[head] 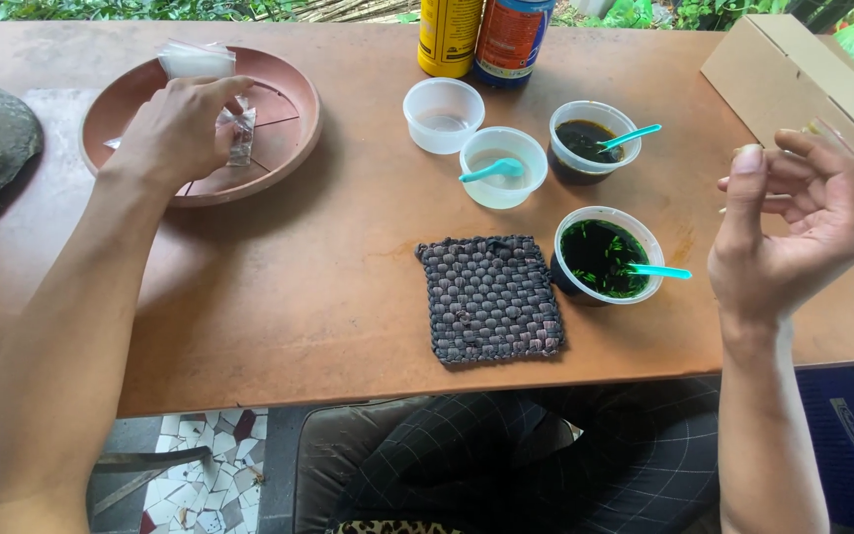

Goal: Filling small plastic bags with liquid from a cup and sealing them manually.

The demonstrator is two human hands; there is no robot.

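Head view: left hand [178, 129] pinches clear small packets [237, 133] over the brown dish [294, 148] on the counter [298, 287]; right hand [793, 232] hovers curled, seemingly empty. Better to lift one packet cleanly, keeping clear of the cups.

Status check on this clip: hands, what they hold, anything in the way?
Left hand over the terracotta dish, gripping small clear plastic bags. Right hand raised, fingers curled, contents unclear. Cups and woven mat lie between.
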